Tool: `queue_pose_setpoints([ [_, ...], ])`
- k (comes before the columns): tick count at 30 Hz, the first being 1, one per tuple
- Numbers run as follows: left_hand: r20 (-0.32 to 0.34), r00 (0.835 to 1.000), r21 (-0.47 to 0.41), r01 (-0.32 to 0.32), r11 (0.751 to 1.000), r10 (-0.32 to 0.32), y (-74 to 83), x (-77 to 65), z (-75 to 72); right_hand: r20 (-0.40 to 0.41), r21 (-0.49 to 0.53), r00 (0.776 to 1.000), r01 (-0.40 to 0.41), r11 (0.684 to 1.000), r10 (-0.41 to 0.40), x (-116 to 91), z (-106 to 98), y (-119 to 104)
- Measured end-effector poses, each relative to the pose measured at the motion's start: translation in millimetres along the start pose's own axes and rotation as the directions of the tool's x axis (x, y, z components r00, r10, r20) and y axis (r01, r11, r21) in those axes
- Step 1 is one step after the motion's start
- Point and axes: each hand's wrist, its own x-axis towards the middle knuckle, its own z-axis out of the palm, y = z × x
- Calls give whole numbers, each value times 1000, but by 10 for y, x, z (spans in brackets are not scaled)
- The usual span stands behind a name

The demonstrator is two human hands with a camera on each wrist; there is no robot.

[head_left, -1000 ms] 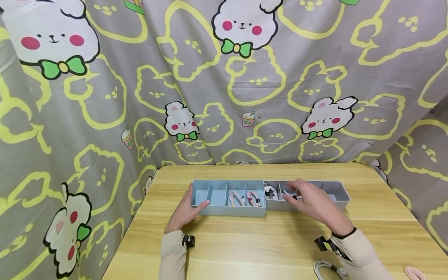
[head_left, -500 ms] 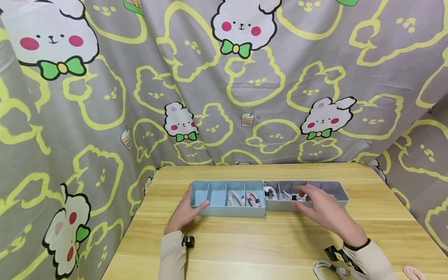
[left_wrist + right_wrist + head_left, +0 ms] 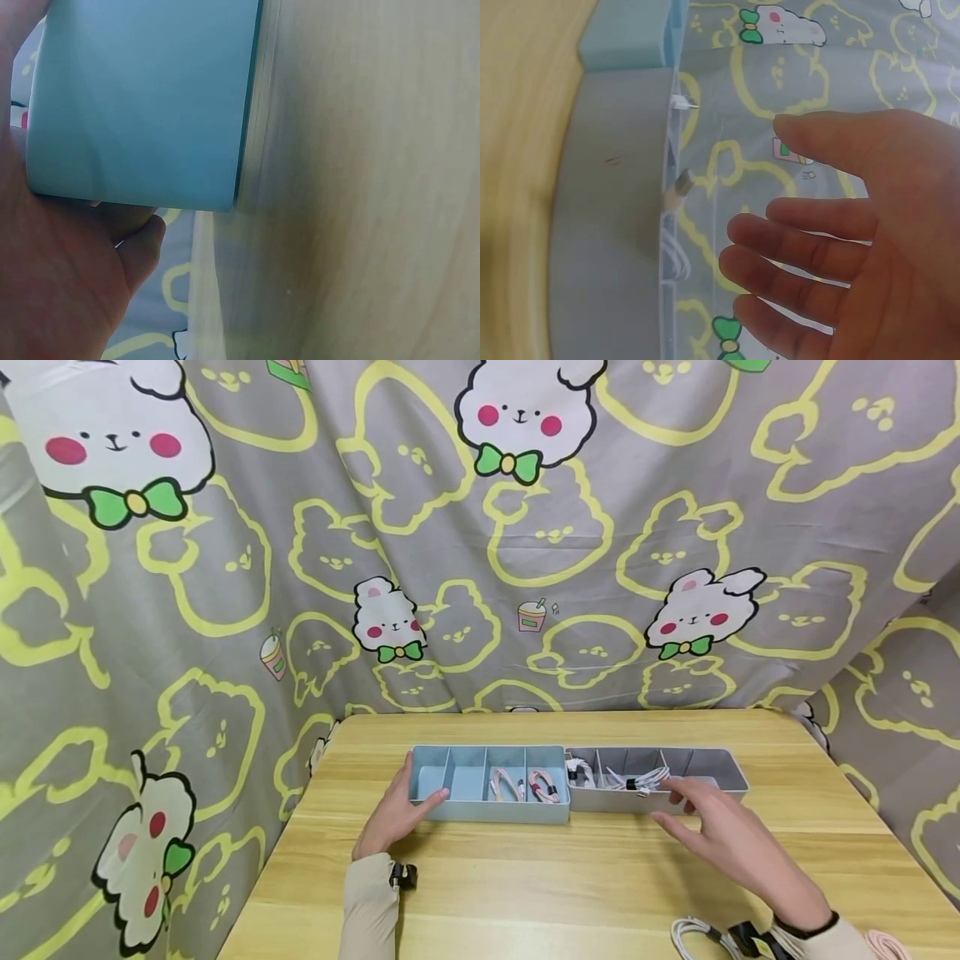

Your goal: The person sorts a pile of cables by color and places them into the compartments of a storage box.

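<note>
A light-blue divided storage box (image 3: 487, 812) stands on the table, its left end held by my left hand (image 3: 395, 814), thumb along the front. In the left wrist view the same hand (image 3: 60, 277) wraps that blue end wall (image 3: 142, 105). A grey divided box (image 3: 615, 800) adjoins it on the right. Across its second compartment lies a white cable (image 3: 648, 779) with a black tie; its metal plug (image 3: 684, 181) pokes over the rim in the right wrist view. My right hand (image 3: 723, 835) hovers by the grey box's front, fingers apart, holding nothing.
Pinkish coiled cables (image 3: 507, 785) lie in two blue compartments, and another white cable (image 3: 579, 771) fills the grey box's left compartment. Near the front right lie a white coiled cable (image 3: 693, 935) and a pink one (image 3: 887, 943). A patterned curtain (image 3: 555, 643) hangs behind the table.
My right hand has let go of the white cable in the grey box and drawn back to the right and toward me. The left hand keeps its hold on the blue box.
</note>
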Motion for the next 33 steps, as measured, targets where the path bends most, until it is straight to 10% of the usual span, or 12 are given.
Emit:
queue_pose_setpoints([
  [11, 9, 1000, -7, 9, 1000, -9, 27, -15, -13, -21, 1, 999, -33, 999, 33, -366, 138, 202],
  [33, 14, 1000, 5, 12, 1000, -12, -8, 10, -8, 393, -58, 908, -134, 989, 146, -701, 381, 501],
])
